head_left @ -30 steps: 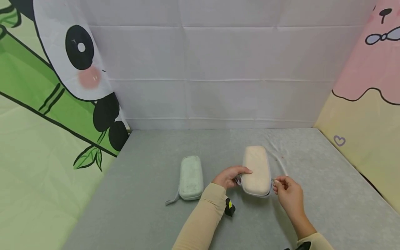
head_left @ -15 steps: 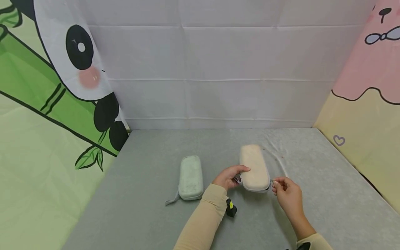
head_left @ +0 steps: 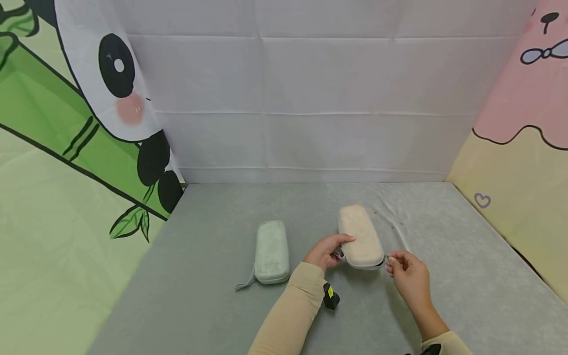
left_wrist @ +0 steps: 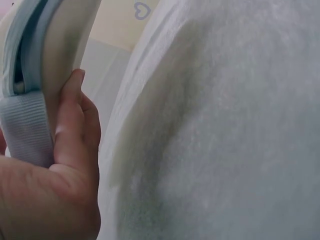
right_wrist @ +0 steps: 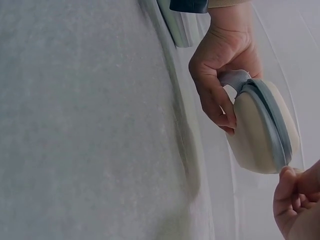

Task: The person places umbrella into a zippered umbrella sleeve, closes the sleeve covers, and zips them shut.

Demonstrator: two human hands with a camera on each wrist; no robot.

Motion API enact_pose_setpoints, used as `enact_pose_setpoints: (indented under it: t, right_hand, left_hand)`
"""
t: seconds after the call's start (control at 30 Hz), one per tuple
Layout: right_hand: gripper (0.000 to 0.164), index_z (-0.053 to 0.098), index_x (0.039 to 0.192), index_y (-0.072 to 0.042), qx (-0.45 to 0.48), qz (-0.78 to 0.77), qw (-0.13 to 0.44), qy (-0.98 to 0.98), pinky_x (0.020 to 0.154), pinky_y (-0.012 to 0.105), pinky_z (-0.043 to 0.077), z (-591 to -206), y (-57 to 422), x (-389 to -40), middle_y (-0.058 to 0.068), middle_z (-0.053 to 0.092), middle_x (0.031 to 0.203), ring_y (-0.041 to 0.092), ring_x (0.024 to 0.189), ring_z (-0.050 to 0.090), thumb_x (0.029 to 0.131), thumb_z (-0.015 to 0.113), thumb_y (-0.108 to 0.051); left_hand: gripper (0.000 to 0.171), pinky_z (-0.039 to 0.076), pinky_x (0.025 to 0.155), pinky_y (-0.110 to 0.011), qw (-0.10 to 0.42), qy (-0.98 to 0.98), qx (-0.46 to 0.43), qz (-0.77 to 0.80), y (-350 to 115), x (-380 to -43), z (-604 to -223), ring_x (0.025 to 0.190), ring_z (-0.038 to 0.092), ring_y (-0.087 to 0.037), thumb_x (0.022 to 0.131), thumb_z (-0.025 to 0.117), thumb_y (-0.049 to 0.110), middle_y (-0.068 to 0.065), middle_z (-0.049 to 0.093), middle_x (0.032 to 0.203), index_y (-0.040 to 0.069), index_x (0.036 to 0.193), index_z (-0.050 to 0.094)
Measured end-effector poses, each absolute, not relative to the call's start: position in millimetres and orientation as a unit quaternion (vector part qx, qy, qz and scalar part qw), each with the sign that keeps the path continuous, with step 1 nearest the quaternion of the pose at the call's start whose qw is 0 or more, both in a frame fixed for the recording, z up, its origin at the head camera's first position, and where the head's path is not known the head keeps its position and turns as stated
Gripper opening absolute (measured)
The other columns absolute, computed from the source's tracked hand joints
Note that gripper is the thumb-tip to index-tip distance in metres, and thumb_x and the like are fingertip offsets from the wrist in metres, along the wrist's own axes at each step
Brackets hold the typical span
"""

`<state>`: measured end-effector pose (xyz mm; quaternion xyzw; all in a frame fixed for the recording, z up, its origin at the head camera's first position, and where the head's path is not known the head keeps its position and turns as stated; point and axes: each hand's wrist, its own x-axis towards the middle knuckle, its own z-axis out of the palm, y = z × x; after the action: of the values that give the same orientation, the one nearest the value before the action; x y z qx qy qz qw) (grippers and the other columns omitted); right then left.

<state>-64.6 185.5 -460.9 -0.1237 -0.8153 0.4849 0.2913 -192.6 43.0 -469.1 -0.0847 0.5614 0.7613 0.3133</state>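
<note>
A cream zippered case (head_left: 360, 234) is raised over the grey tabletop, tilted, gripped at its left side by my left hand (head_left: 325, 251). The thumb lies on its top face, and in the left wrist view the other fingers support it from beneath. A grey-blue wrist strap (left_wrist: 27, 127) loops from the case beside that hand. My right hand (head_left: 410, 276) pinches the zipper pull at the case's right edge; the pull is mostly hidden by the fingertips. In the right wrist view, the blue zipper band (right_wrist: 270, 120) shows a parted seam along the near end.
A pale green case (head_left: 271, 251) of similar shape lies on the grey table (head_left: 199, 315) to the left, its strap trailing toward the front left. White cloth (head_left: 310, 98) hangs behind, with printed cartoon cloths at both sides.
The cream case has shifted slightly left and its near end has tipped up. My right hand keeps its pinch at the right edge, almost in place. The green case has not moved.
</note>
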Motion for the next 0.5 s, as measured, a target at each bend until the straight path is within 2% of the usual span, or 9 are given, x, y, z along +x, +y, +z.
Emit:
enact_pose_setpoints:
  t: [0.1, 0.17, 0.33, 0.5]
  right_hand:
    - [0.005, 0.063, 0.084, 0.009, -0.125, 0.484, 0.291, -0.816, 0.047, 0.017, 0.046, -462.0, 184.8, -64.6, 0.017, 0.063, 0.069, 0.006, 0.053, 0.056, 0.086, 0.058, 0.008]
    - [0.005, 0.063, 0.084, 0.009, -0.128, 0.485, 0.287, -0.816, 0.048, 0.017, 0.047, -461.8, 183.8, -64.4, 0.018, 0.063, 0.070, 0.006, 0.054, 0.056, 0.086, 0.059, 0.007]
    - [0.005, 0.064, 0.084, 0.009, -0.131, 0.491, 0.278, -0.815, 0.049, 0.017, 0.048, -459.2, 181.5, -63.8, 0.020, 0.063, 0.071, 0.005, 0.054, 0.056, 0.086, 0.059, 0.008]
    - [0.006, 0.064, 0.086, 0.009, -0.140, 0.488, 0.277, -0.816, 0.049, 0.018, 0.048, -454.4, 182.3, -63.0, 0.019, 0.063, 0.073, 0.004, 0.055, 0.056, 0.088, 0.059, 0.006]
  left_hand:
    - [0.026, 0.048, 0.056, -0.026, 0.312, 0.545, -0.087, 0.773, 44.0, -193.5, -469.7, 0.068, 0.058, -0.015, 0.075, 0.074, 0.012, -0.007, 0.062, 0.082, 0.000, 0.093, 0.061]
    - [0.030, 0.048, 0.058, -0.026, 0.308, 0.538, -0.091, 0.779, 44.7, -193.7, -469.5, 0.071, 0.059, -0.015, 0.076, 0.074, 0.012, -0.008, 0.063, 0.087, -0.001, 0.099, 0.060]
    - [0.032, 0.045, 0.055, -0.024, 0.292, 0.527, -0.117, 0.790, 47.2, -192.4, -467.7, 0.067, 0.052, -0.015, 0.074, 0.076, 0.011, -0.007, 0.059, 0.085, 0.000, 0.099, 0.058]
    - [0.035, 0.049, 0.063, -0.028, 0.303, 0.503, -0.115, 0.801, 48.3, -191.6, -466.1, 0.079, 0.057, -0.020, 0.076, 0.074, 0.008, -0.010, 0.060, 0.091, -0.003, 0.102, 0.054]
